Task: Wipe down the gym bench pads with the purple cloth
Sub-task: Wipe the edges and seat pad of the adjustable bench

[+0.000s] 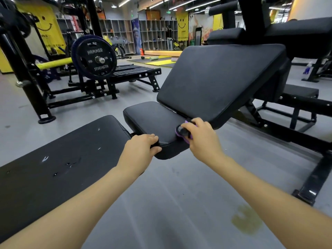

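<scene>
Backrest pad (221, 81) rises tilted behind the small seat pad (152, 119) — the crease between them is where grime likely gathers, so you work there. Your left hand (142, 150) curls closed over the seat pad's near corner, probably to brace yourself. Your right hand (201, 137) presses the bunched purple cloth (181, 135) — fingers closed on it — against the seat's right edge.
</scene>
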The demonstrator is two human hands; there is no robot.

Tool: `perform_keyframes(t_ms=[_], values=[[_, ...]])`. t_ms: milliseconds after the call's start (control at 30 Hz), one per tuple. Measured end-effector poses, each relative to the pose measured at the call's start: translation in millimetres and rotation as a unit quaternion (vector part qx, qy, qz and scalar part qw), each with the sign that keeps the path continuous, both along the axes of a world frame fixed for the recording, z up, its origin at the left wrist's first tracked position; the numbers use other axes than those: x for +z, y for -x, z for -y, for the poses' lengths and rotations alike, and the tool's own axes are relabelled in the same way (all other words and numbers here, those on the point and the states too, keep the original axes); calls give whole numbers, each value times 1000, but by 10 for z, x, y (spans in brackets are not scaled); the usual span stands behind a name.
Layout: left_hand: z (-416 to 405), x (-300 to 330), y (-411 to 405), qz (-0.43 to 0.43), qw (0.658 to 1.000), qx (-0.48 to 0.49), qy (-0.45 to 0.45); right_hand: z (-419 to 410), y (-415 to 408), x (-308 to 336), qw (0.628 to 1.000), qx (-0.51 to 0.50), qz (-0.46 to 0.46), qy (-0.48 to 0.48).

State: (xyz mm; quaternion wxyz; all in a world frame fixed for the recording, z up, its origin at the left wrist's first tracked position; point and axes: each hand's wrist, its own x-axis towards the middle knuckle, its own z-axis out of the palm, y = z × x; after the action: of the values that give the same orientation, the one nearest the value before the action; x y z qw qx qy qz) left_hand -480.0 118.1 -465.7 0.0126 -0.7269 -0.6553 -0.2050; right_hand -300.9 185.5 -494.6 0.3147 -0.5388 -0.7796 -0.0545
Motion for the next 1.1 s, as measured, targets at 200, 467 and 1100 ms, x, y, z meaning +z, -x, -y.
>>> perform_keyframes(t_ms=[200, 467, 1100], values=[[-30, 4, 18, -4, 1000, -6, 1, -463, 205, 213, 999, 11, 42, 18], [-35, 84, 6, -41, 998, -2, 37, -734, 286, 409, 989, 69, -39, 129], [-52, 36, -23, -96, 995, 18, 35, 27, 2, -105, 989, -26, -143, -3]])
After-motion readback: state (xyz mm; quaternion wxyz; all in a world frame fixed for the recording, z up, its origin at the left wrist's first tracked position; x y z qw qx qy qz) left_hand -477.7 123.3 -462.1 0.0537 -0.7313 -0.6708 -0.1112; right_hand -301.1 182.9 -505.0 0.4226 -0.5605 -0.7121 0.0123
